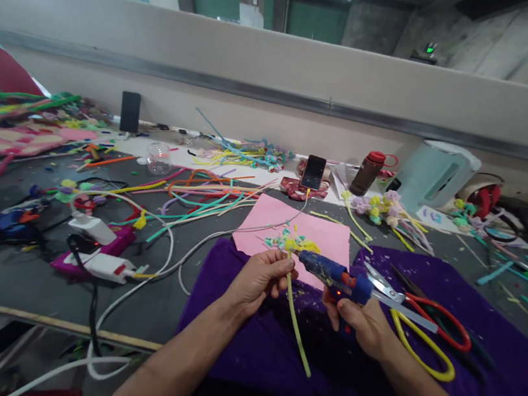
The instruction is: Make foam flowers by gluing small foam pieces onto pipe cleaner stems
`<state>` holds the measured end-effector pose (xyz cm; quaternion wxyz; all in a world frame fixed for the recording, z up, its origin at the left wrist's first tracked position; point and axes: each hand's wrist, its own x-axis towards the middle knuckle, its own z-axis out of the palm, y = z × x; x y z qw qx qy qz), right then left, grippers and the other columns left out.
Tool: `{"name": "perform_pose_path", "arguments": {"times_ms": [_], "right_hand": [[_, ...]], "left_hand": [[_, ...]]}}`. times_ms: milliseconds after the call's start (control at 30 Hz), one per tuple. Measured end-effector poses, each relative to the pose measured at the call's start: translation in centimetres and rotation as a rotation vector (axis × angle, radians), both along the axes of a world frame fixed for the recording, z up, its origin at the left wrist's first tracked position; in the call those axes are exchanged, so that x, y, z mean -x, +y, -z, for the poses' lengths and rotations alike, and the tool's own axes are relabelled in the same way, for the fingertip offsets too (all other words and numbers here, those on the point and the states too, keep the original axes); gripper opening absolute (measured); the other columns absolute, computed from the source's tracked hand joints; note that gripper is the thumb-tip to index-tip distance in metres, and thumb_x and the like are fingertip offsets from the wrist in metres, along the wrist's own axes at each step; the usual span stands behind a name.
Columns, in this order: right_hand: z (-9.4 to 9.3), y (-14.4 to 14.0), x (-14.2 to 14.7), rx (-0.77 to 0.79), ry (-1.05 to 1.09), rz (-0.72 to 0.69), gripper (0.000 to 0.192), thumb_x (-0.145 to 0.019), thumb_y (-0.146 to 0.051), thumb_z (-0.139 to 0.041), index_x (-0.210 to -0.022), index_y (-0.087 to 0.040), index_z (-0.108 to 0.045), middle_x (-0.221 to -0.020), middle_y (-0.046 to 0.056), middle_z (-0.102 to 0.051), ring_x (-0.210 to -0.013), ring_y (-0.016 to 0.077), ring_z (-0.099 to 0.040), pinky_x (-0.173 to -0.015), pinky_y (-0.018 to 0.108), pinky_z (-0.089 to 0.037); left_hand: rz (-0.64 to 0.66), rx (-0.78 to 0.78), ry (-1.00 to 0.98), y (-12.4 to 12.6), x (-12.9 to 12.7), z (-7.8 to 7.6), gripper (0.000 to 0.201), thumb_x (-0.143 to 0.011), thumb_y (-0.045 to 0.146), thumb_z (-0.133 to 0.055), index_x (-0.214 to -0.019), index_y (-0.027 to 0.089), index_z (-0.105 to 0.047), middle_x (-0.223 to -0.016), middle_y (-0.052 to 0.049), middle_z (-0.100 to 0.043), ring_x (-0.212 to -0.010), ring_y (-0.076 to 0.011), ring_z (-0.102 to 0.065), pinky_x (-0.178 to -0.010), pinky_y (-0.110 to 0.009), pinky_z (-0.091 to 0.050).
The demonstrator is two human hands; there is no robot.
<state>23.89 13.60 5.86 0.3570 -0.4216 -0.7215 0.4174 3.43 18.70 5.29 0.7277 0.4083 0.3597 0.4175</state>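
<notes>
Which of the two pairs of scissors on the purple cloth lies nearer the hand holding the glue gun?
The yellow-handled scissors: their loops lie just beside the right hand gripping the blue glue gun. The red-handled scissors lie farther right.

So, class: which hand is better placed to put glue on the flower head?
Probably the right hand: it grips the blue glue gun, nozzle at the yellow flower head. The left hand pinches the stem.

My grey table point(11, 280) carries a purple cloth point(487, 387), a pink sheet point(270, 222), loose coloured pipe cleaners point(199, 199), white cables point(155, 274), scissors point(425, 312), a phone point(313, 172) and a bottle point(366, 173)
</notes>
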Motion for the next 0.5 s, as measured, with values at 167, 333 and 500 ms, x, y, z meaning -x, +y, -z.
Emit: {"name": "perform_pose_path", "arguments": {"times_ms": [167,333,500], "right_hand": [[-0.7,0.0,-0.9,-0.110,-0.082,0.072,0.034,-0.086,-0.043,-0.037,-0.079,-0.017,-0.057,-0.059,0.001,-0.053,-0.057,0.0152,-0.051,-0.057,0.027,-0.038],[-2.1,1.5,-2.3,-0.432,-0.492,0.493,0.028,-0.079,-0.045,-0.050,-0.083,-0.017,-0.054,-0.073,0.004,-0.057,-0.064,0.0169,-0.053,-0.060,0.027,-0.038],[-1.3,3.5,-2.9,-0.353,-1.067,0.595,0.033,-0.081,-0.045,-0.046,-0.096,-0.016,-0.053,-0.088,0.007,-0.056,-0.073,0.0207,-0.057,-0.057,0.027,-0.036]], "left_hand": [[-0.026,0.033,-0.017,0.1,0.2,-0.1,0.025,-0.069,0.034,-0.067,-0.068,0.012,-0.054,-0.056,0.002,-0.057,-0.035,-0.0004,-0.041,-0.031,-0.010,-0.028],[-0.023,0.156,-0.115,0.4,0.6,-0.5,0.022,-0.070,0.030,-0.066,-0.066,0.012,-0.054,-0.050,0.005,-0.052,-0.033,0.0005,-0.037,-0.027,-0.009,-0.024],[-0.035,0.207,-0.137,0.4,0.6,-1.1,0.020,-0.066,0.027,-0.068,-0.067,0.012,-0.054,-0.052,0.004,-0.055,-0.032,0.0004,-0.037,-0.026,-0.008,-0.023]]}}
